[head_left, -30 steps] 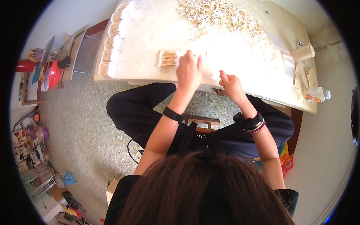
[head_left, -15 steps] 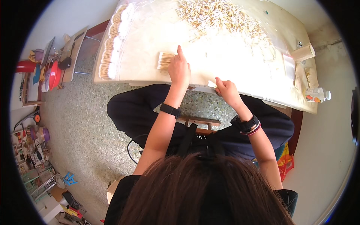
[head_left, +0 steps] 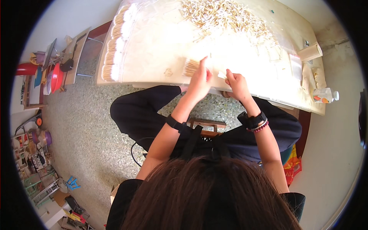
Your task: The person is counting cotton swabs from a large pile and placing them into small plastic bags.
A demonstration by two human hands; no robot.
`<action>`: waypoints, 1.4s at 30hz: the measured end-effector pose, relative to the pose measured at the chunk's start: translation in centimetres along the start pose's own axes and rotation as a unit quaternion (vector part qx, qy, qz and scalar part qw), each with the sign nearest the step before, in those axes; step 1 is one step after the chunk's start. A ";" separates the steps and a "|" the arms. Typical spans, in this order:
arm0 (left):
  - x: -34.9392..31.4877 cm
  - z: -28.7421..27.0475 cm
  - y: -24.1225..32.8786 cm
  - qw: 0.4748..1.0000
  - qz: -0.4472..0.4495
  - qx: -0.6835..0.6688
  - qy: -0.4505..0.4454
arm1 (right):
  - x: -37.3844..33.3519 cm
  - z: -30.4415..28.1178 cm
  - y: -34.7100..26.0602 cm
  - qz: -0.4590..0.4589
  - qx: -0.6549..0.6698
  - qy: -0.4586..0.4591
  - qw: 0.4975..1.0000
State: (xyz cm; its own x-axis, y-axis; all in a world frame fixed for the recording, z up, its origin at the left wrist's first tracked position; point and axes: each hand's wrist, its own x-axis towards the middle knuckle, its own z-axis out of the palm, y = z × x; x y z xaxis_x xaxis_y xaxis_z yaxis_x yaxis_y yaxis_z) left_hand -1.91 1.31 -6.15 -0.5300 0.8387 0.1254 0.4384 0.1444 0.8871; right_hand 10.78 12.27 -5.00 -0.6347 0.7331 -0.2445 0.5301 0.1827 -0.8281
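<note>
My left hand (head_left: 199, 82) is at the near edge of the table, its index finger stretched forward. It is closed round the right side of a small bundle of cotton swabs (head_left: 189, 67), whose wooden sticks and white tips show left of the fingers. Just to the right, my right hand (head_left: 238, 86) pinches a few cotton swabs (head_left: 222, 75) between thumb and fingers. Only their white ends show, pointing left toward my left hand; glare washes out the detail. A large loose heap of cotton swabs (head_left: 230, 17) lies farther back on the table.
Bundled cotton swabs (head_left: 111, 53) stand in a row along the left side of the pale table (head_left: 153, 50). At the right edge are a clear plastic bottle (head_left: 324, 96), a paper roll (head_left: 310, 53) and flat plastic bags (head_left: 296, 67). My knees are under the table edge.
My left hand and the swab bundle have moved to the right, closer to my right hand. The right hand has shifted slightly right and farther onto the table.
</note>
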 end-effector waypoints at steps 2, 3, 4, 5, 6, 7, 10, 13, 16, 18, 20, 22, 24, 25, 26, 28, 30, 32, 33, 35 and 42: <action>-0.5 1.2 1.0 0.999 0.023 -0.028 -0.015 | 0.5 -0.1 0.6 -0.003 -0.007 0.010 1.000; -0.8 1.4 1.9 0.998 0.005 -0.048 -0.027 | 0.7 -0.1 0.9 -0.007 -0.027 0.027 0.999; -0.8 2.0 1.9 0.998 0.005 -0.049 -0.028 | 0.8 -0.2 1.2 -0.011 -0.048 0.043 0.998; -0.9 2.5 1.8 0.999 0.033 -0.035 0.001 | 0.8 -0.3 1.4 -0.011 -0.048 0.042 0.998; -0.9 3.0 1.7 0.998 0.061 -0.020 0.030 | 0.8 -0.5 1.5 -0.019 -0.075 0.054 0.996; -0.9 3.5 1.5 0.992 0.107 -0.032 0.059 | 0.7 -0.5 1.7 -0.027 -0.101 0.067 0.992; -1.0 4.4 1.3 0.995 0.080 -0.026 0.057 | 0.4 -0.8 0.9 -0.020 -0.136 0.048 0.989; -1.0 4.7 1.3 0.995 0.087 -0.007 0.058 | 0.2 -0.5 0.6 -0.051 -0.161 0.050 0.984; -0.9 3.7 3.3 0.992 -0.023 -0.124 -0.026 | 0.6 -0.4 2.3 -0.067 -0.191 0.090 0.975; -0.5 2.6 2.6 0.996 0.063 -0.049 0.033 | 0.8 -0.2 2.6 -0.081 -0.204 0.098 0.971; 0.0 1.5 1.9 0.985 0.135 0.030 0.100 | 0.8 -0.1 2.9 -0.094 -0.216 0.105 0.966; 0.1 1.6 0.0 0.977 0.132 0.129 0.110 | 0.7 0.0 3.0 -0.154 -0.259 0.093 0.949; 0.0 1.9 -2.1 0.978 0.126 0.137 0.093 | 0.5 0.3 2.3 -0.146 -0.233 0.080 0.958; 0.0 2.0 -2.9 0.980 0.121 0.142 0.074 | 0.4 0.4 1.9 -0.136 -0.208 0.069 0.966; -0.1 2.1 -2.7 0.980 0.122 0.140 0.072 | 0.3 0.3 1.9 -0.133 -0.210 0.070 0.966; -0.2 2.2 -2.2 0.980 0.115 0.160 0.040 | 0.0 0.3 1.9 -0.144 -0.205 0.074 0.965; -0.3 2.1 -2.2 0.980 0.117 0.157 0.042 | -0.1 0.5 1.8 -0.148 -0.203 0.079 0.965; -0.2 2.1 -2.4 0.980 0.118 0.155 0.045 | -0.2 0.7 1.6 -0.153 -0.201 0.084 0.964; -0.2 2.1 -2.6 0.981 0.125 0.145 0.045 | -0.2 0.9 1.6 -0.152 -0.201 0.092 0.963; -0.1 2.0 -2.9 0.981 0.131 0.136 0.046 | -0.1 1.1 1.4 -0.153 -0.201 0.099 0.962; -0.1 0.5 -2.6 0.989 0.106 0.089 -0.045 | 0.4 1.9 0.9 -0.163 -0.231 0.122 0.951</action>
State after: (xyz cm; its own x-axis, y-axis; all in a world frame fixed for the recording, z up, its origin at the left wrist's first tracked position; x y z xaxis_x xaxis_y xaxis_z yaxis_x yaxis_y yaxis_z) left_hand -2.57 1.11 -8.67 -0.3485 0.9023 0.2537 0.6579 0.0427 0.7519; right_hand 9.91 11.49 -6.76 -0.6875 0.7086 0.1588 0.5539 0.6531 -0.5164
